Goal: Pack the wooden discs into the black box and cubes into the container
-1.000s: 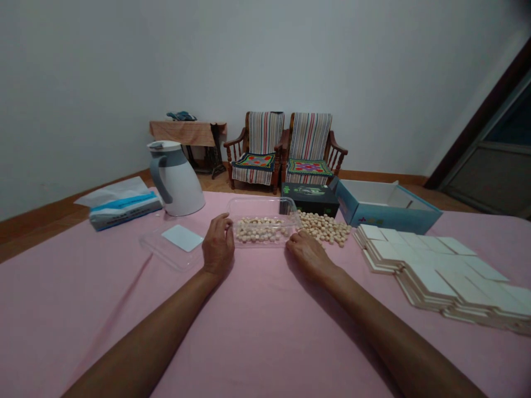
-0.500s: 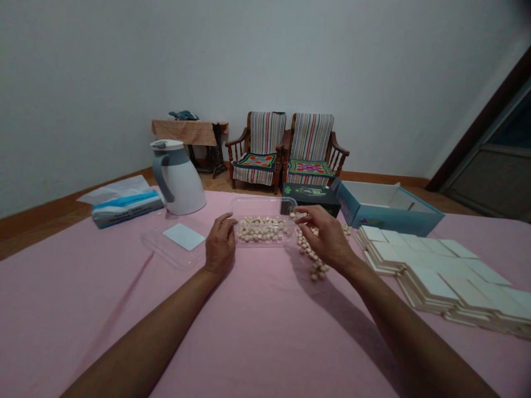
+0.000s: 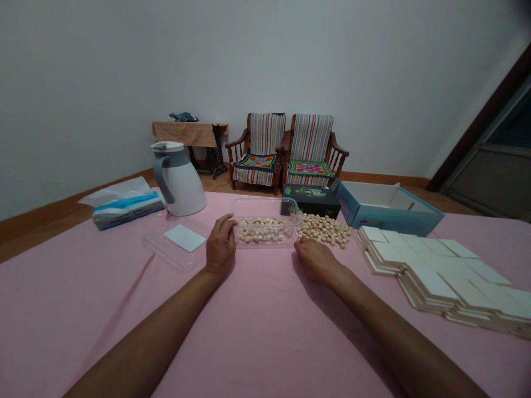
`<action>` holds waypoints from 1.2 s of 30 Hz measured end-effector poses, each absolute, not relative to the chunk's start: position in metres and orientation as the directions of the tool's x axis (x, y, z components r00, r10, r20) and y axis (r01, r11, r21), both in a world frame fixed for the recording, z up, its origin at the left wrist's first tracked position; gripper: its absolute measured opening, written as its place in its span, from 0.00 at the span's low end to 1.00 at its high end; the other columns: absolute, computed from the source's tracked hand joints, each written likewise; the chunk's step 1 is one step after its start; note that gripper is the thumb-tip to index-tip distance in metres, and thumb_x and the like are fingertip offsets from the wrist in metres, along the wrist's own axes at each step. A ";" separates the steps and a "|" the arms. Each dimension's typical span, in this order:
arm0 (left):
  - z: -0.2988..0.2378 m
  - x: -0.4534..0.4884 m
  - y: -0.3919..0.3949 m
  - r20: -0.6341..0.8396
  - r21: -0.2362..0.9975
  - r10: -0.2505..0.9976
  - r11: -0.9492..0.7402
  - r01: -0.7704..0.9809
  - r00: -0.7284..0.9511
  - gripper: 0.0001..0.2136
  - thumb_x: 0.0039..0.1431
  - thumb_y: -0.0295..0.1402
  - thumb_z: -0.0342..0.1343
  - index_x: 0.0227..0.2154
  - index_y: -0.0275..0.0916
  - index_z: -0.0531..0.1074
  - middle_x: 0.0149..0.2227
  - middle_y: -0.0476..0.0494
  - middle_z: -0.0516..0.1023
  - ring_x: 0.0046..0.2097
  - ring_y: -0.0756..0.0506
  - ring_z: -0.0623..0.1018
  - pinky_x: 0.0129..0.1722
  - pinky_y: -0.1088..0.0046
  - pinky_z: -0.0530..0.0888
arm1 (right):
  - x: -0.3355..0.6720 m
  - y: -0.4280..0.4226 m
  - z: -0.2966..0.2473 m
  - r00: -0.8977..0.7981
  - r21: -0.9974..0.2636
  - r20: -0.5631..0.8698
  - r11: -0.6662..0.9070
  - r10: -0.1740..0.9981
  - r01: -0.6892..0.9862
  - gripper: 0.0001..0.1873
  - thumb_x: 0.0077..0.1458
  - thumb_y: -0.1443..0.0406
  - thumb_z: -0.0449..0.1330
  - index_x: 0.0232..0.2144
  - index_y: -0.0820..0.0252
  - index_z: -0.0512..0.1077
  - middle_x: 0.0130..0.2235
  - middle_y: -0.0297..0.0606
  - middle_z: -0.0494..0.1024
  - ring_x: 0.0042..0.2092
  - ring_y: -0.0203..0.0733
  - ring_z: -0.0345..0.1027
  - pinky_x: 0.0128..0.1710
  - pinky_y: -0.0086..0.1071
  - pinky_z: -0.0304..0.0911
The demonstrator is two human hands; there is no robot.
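A clear plastic container point(image 3: 265, 245) lies in the middle of the pink cloth, its lower part spread with small pale round pieces point(image 3: 261, 230), like wooden beads or dried seeds. My left hand point(image 3: 221, 243) grips the container's left side, fingers closed along its edge. On the other side, my right hand point(image 3: 315, 258) rests on the cloth by the container's near right corner. Its fingers are curled in, hiding whatever they hold. Just beyond it spreads a loose pile of the same pale pieces point(image 3: 326, 228).
Left of the container lie a clear lid with a white label point(image 3: 185, 237), a white jug point(image 3: 185, 188) and a tissue pack point(image 3: 126, 209). A black box point(image 3: 311, 200), a blue open box point(image 3: 394, 221) and stacked white tiles point(image 3: 440, 271) stand on the right. Two chairs point(image 3: 286, 149) are behind.
My right hand has dropped from above the container's right side to the cloth nearer me, its fingers now curled. Stray pieces near me have joined the pile. My left hand stays put.
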State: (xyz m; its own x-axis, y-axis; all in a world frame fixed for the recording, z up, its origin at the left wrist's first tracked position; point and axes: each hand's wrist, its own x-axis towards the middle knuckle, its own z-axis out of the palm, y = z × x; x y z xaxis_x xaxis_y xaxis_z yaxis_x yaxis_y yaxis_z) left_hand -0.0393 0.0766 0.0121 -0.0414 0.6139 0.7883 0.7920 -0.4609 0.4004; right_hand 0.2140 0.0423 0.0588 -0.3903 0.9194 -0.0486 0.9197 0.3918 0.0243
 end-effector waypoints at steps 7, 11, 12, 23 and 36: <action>0.012 -0.041 0.078 0.806 0.406 0.588 -0.467 0.786 -0.067 0.10 0.52 0.20 0.43 0.31 0.39 0.66 0.44 0.39 0.73 0.49 0.43 0.73 0.51 0.63 0.70 | 0.233 0.042 0.093 -0.529 -0.410 0.108 0.523 0.842 0.748 0.09 0.46 0.75 0.55 0.30 0.61 0.72 0.32 0.36 0.75 0.33 0.36 0.67 0.31 0.26 0.57; 0.012 -0.042 0.078 0.815 0.396 0.576 -0.471 0.788 -0.066 0.10 0.51 0.19 0.43 0.31 0.39 0.66 0.44 0.39 0.73 0.49 0.43 0.73 0.51 0.64 0.70 | 0.231 0.046 0.102 -0.274 -0.560 0.492 0.541 0.826 0.627 0.12 0.51 0.72 0.55 0.39 0.62 0.71 0.38 0.39 0.75 0.33 0.34 0.69 0.34 0.27 0.61; 0.011 -0.042 0.079 0.815 0.395 0.577 -0.472 0.788 -0.063 0.11 0.51 0.19 0.43 0.31 0.39 0.66 0.44 0.39 0.73 0.49 0.43 0.72 0.51 0.64 0.70 | 0.231 0.048 0.102 -0.239 -0.573 0.515 0.538 0.823 0.618 0.12 0.51 0.71 0.55 0.40 0.62 0.71 0.38 0.39 0.75 0.33 0.34 0.69 0.34 0.28 0.61; 0.013 -0.037 0.076 0.818 0.364 0.575 -0.471 0.803 -0.034 0.11 0.51 0.19 0.44 0.32 0.39 0.65 0.44 0.38 0.73 0.49 0.42 0.72 0.51 0.63 0.70 | 0.252 0.037 0.076 -0.448 -0.302 -0.046 0.415 0.893 0.858 0.06 0.44 0.73 0.56 0.26 0.61 0.73 0.29 0.37 0.76 0.30 0.36 0.65 0.28 0.27 0.50; 0.011 -0.035 0.072 0.792 0.379 0.611 -0.492 0.784 0.000 0.13 0.52 0.18 0.44 0.36 0.38 0.67 0.48 0.39 0.71 0.51 0.43 0.72 0.50 0.64 0.72 | 0.246 0.019 0.046 -0.403 -0.253 0.083 0.411 0.911 0.876 0.07 0.48 0.73 0.53 0.29 0.62 0.69 0.33 0.40 0.72 0.33 0.37 0.62 0.31 0.29 0.49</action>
